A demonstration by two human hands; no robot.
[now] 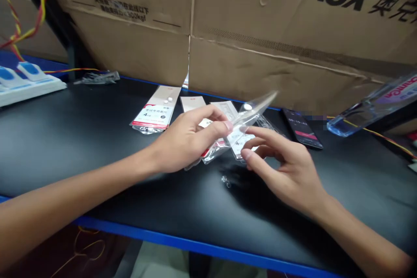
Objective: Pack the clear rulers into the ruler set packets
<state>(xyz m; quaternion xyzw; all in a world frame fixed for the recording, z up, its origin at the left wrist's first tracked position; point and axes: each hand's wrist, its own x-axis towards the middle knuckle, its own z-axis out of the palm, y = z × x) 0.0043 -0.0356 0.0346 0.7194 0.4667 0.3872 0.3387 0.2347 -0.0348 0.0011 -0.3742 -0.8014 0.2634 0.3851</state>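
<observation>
My left hand [189, 139] pinches a clear plastic packet [252, 115] between thumb and fingers above the black table. The packet is tilted, its far end pointing up to the right. My right hand [283, 156] is beside it, thumb and fingers apart, the fingertips close to the packet's near side; I cannot tell whether they touch it. Behind my hands lie more flat packets with white and red labels, one [153, 113] fully in sight to the left, others partly covered. Small clear bits [226, 181] lie on the table below the packet.
Large cardboard boxes [130, 47] wall off the table's back. A phone [301, 128] with a lit screen lies at right, near a tilted clear bottle [368, 104]. A white power strip [32, 89] with plugs stands at left. Clear plastic pieces [99, 78] lie behind it. The front edge [163, 239] is blue.
</observation>
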